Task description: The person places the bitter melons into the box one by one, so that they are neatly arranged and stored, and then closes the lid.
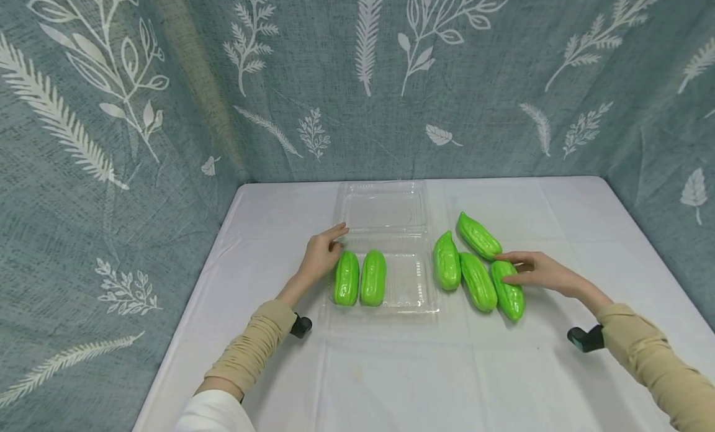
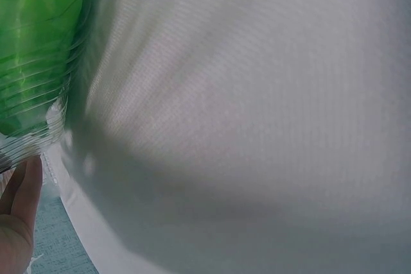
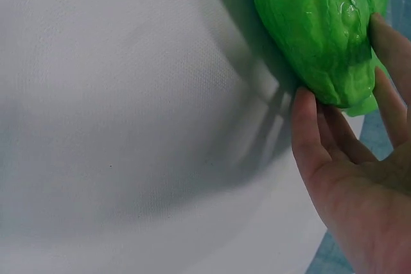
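Several glossy green ridged gourds are in the head view. A left gourd (image 1: 346, 278) and a second gourd (image 1: 373, 277) lie side by side in the clear plastic box (image 1: 410, 308), whose lid (image 1: 382, 207) is folded back. My left hand (image 1: 322, 253) touches the box's left side near the hinge, fingers fairly straight; in the left wrist view the left hand (image 2: 19, 213) meets its corner. With thumb and fingers at either side, my right hand (image 1: 539, 272) holds the upper end of the rightmost gourd (image 1: 511, 298). The right wrist view shows this gourd (image 3: 308, 30) between the digits.
On the white-covered table (image 1: 391, 376), right of the box, are a gourd beside the box (image 1: 447, 261), a middle gourd (image 1: 477, 282) and a back gourd (image 1: 477, 235), crowded by the held one. A leaf-patterned blue-grey curtain (image 1: 335, 134) encloses the back and sides.
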Available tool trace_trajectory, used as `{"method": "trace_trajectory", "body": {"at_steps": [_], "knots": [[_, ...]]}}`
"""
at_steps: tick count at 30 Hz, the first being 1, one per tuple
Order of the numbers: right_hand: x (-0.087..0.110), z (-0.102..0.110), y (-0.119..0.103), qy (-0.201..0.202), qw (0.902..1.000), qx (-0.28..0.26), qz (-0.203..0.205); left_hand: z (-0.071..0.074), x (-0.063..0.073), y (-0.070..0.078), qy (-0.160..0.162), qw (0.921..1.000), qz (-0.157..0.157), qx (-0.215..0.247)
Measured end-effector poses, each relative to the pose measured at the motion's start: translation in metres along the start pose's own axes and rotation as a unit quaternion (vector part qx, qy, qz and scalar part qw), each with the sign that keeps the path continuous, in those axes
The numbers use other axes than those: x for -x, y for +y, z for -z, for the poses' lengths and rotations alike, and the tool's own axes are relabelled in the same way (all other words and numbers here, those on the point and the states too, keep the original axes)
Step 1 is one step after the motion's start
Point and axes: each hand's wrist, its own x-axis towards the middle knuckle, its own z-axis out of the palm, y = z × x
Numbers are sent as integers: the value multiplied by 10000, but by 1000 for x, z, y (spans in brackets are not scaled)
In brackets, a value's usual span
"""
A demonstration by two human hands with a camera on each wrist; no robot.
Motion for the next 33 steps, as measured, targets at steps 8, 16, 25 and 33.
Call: {"method": "trace_trajectory", "body": {"at_steps": [8, 16, 25, 33], "knots": [[1, 0, 2, -3, 10000, -66, 25, 0, 0, 1, -41, 10000, 25, 37], [0, 0, 4, 2, 10000, -63, 17, 0, -1, 0, -35, 10000, 30, 57], [0, -1, 5, 13, 10000, -32, -39, 0, -1, 0, 21, 10000, -50, 40], [0, -2, 6, 26, 10000, -88, 0, -1, 0, -1, 76, 9998, -138, 78]]}}
